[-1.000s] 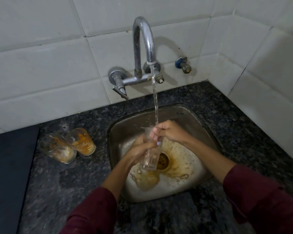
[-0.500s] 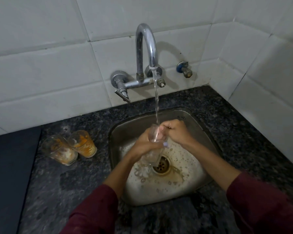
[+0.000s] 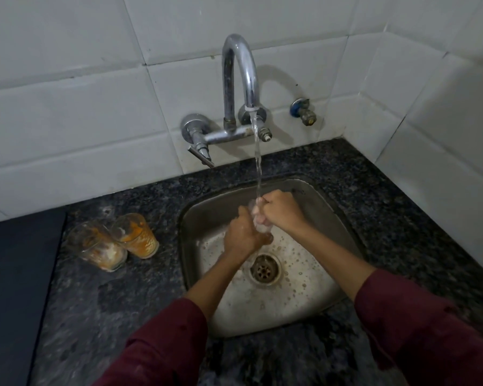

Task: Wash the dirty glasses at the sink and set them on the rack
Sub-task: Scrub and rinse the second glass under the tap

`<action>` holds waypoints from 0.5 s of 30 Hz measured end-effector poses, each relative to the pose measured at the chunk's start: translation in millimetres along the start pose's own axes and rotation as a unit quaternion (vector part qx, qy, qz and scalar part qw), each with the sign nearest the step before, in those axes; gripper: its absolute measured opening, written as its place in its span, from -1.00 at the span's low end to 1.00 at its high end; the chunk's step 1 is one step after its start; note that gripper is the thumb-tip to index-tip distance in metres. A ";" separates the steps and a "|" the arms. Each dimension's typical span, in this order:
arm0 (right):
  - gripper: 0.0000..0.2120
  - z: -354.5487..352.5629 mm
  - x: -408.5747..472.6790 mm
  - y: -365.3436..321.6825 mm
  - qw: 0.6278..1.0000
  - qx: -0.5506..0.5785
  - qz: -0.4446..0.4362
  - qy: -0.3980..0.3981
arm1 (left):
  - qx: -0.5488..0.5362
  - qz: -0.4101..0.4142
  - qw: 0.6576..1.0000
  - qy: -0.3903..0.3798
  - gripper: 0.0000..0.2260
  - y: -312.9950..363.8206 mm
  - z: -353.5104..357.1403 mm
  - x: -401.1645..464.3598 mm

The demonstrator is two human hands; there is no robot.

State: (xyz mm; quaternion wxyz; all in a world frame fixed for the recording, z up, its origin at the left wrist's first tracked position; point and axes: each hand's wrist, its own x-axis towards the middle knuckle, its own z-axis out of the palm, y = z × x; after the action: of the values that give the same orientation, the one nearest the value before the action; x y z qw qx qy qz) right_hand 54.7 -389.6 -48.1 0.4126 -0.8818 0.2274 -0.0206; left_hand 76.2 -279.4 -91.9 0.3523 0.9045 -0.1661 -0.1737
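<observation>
Glass [image 3: 258, 222]: held over the sink [image 3: 204, 215], above and just behind the drain [image 3: 264, 270], directly under the water stream [image 3: 258, 162]. It is mostly covered by both hands; only a pale, blurred portion shows between them. Whether it is upright or tilted cannot be told.

Left hand [image 3: 241, 235]: fingers wrapped closed around the lower part of the glass, thumb up along its near side.

Right hand [image 3: 280, 210]: fingers curled shut at the top of the glass, knuckles uppermost. Whether the fingertips are inside the rim cannot be told. The stream lands at the point where this hand meets the glass.

Both forearms are bare; dark red sleeves [image 3: 418, 330] are pushed up toward the elbows.

Sink: steel basin, floor wet and covered in bubbles around the drain.

Tap [image 3: 239, 79]: wall-mounted, arched spout, running. A second small valve [image 3: 303, 111] sits on the tile to its right.

Dirty glasses: two stand touching on the counter [image 3: 388, 207] left of the sink. The nearer glass [image 3: 98, 246] carries whitish and orange residue; the farther glass [image 3: 137, 235] is coated orange.

A dark flat surface [image 3: 14, 288] occupies the far left edge.
</observation>
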 end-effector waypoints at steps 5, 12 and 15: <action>-0.83 3.0 0.8 -3.6 1.000 0.006 -0.013 0.007 | -0.081 0.039 0.994 -0.055 -0.35 -10.6 -11.4 7.1; -0.76 -10.9 -8.0 4.2 0.971 0.204 -0.108 -0.058 | -0.355 0.062 0.893 -0.271 -0.60 -22.8 -44.5 27.5; -0.75 -8.5 -4.5 3.0 0.978 0.173 -0.112 -0.040 | -0.350 0.051 0.910 -0.214 -0.65 -17.8 -40.0 24.6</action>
State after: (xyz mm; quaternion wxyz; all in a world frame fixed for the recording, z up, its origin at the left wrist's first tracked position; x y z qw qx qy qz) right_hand 47.6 -395.5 -44.0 0.5627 -0.8171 0.1037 -0.0701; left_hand 118.5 -254.2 -81.4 0.6108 0.6542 -0.2123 -0.3921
